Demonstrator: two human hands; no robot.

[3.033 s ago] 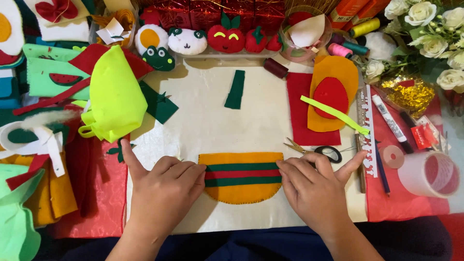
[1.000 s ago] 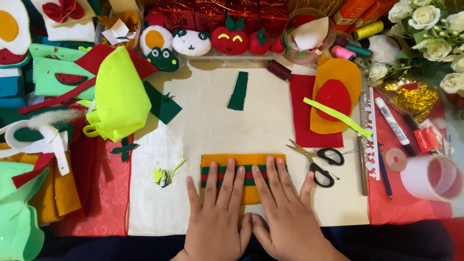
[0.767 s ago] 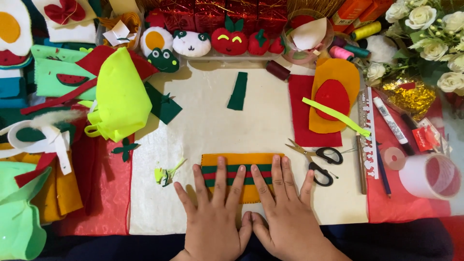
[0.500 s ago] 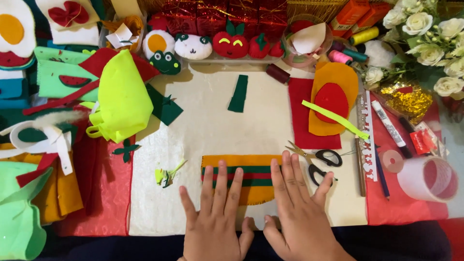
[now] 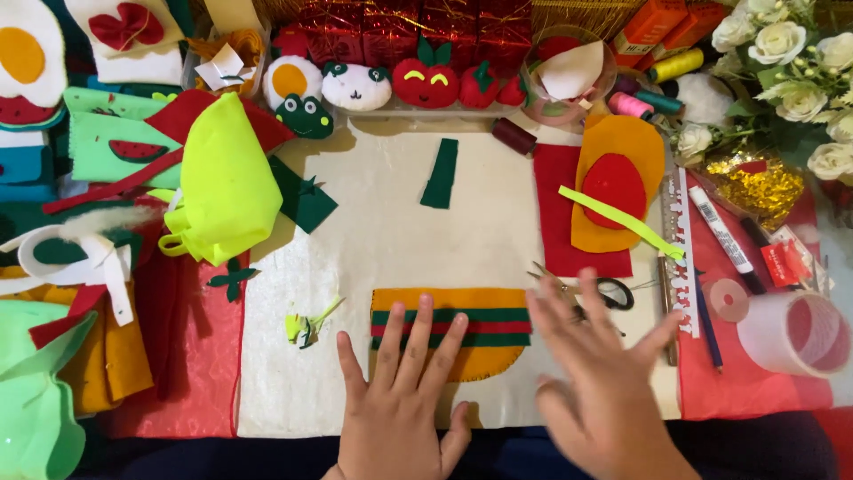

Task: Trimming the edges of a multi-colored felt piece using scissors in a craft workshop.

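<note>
L hand (image 5: 400, 404) flat, fingers spread, on orange felt half-oval (image 5: 449, 331) w/ green-red stripes; R hand (image 5: 600, 382) open, blurred, near scissors (image 5: 595, 291).

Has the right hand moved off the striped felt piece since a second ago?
Yes. The right hand has slid right, off the striped felt piece, toward the scissors; the left hand rests on it.

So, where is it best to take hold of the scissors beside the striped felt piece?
Probably by the black handle loops of the scissors, coming from the right. They lie flat with the blades pointing left, and the right hand partly covers them, so the loops are the clearest part. The left hand rests on the striped felt piece.
</note>
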